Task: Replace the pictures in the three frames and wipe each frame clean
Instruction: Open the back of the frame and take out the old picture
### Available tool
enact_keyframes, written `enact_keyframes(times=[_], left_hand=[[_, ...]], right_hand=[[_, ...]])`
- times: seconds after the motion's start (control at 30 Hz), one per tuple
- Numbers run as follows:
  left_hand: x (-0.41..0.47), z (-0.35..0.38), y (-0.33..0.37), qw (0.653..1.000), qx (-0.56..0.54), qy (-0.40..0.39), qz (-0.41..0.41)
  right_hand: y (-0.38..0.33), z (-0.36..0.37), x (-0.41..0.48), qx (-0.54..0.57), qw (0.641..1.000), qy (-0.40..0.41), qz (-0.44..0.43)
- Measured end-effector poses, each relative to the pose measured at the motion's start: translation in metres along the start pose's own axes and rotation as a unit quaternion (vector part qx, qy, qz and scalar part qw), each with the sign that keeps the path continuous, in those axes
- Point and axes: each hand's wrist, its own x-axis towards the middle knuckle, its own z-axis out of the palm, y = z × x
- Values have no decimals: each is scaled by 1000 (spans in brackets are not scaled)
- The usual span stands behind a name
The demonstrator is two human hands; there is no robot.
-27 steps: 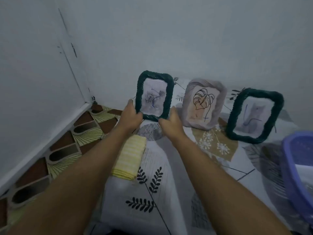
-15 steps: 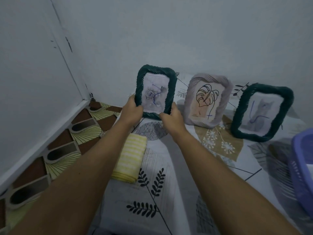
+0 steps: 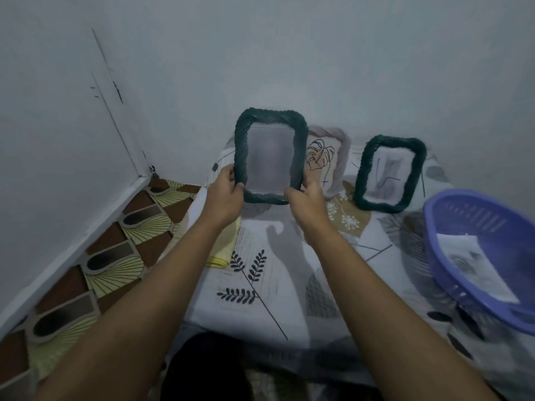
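Note:
I hold a dark green rope-wrapped frame [image 3: 298,140] upright in the air with both hands. My left hand [image 3: 224,195] grips its lower left corner and my right hand [image 3: 307,199] grips its lower right corner. Its glass looks blurred grey, and I cannot make out a picture in it. Behind it a pale grey frame [image 3: 333,157] with a leaf line drawing leans against the wall, partly hidden. A second dark green frame [image 3: 390,173] with a blue scribbled picture stands to the right. A folded yellow cloth [image 3: 224,250] lies under my left wrist.
A leaf-print sheet [image 3: 260,299] covers the surface. A purple plastic basket [image 3: 474,224] at the right holds a printed paper [image 3: 477,264]. Patterned brown and yellow floor tiles [image 3: 110,256] lie at the left, below the white walls.
I have lifted the left green frame off the sheet and raised it toward me. My view has shifted, so the purple basket and its paper show more fully.

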Motion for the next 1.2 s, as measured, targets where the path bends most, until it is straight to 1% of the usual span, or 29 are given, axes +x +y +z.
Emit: enact_keyframes(times=[0.13, 0.3, 0.4, 0.43, 0.5, 0.53, 0.6, 0.67, 0.77, 0.87, 0.97, 1.03, 1.1, 1.13, 1.2], left_hand=[[-40, 10, 20, 1000, -25, -12, 2], [-79, 22, 53, 987, -142, -79, -15], [-98, 27, 70, 981, -154, -114, -2], [-103, 28, 73, 983, -141, -118, 4], [-110, 31, 80, 990, -91, -108, 23], [-113, 33, 83, 993, -57, -97, 39], [-123, 38, 91, 994, 9, -68, 88], [-131, 45, 96, 988, 56, -45, 135], [-138, 58, 99, 976, 126, -18, 179], [-144, 69, 100, 960, 177, 20, 217], [-153, 77, 98, 932, 228, 46, 278], [-155, 82, 95, 915, 262, 60, 301], [-156, 84, 96, 902, 291, 52, 314], [-155, 84, 96, 903, 287, 34, 317], [-154, 80, 99, 917, 250, -25, 311]], right_hand=[[1, -34, -37, 5, 999, 16, 27], [8, -74, -73, 10, 994, 41, 98], [8, -95, -87, 49, 988, 40, 143], [7, -101, -91, 47, 987, 44, 149], [5, -111, -95, 1, 989, 62, 135], [3, -115, -97, -28, 990, 82, 110], [-6, -117, -98, -49, 991, 122, 38], [-18, -115, -98, -64, 990, 122, -16], [-33, -106, -97, -94, 988, 114, -48], [-37, -100, -92, -99, 981, 163, -44], [-36, -100, -91, -111, 974, 196, -27], [-36, -100, -93, -111, 969, 219, -16], [-34, -102, -93, -103, 967, 234, -5], [-33, -103, -93, -87, 967, 239, -2], [-27, -108, -93, -63, 966, 249, 6]])
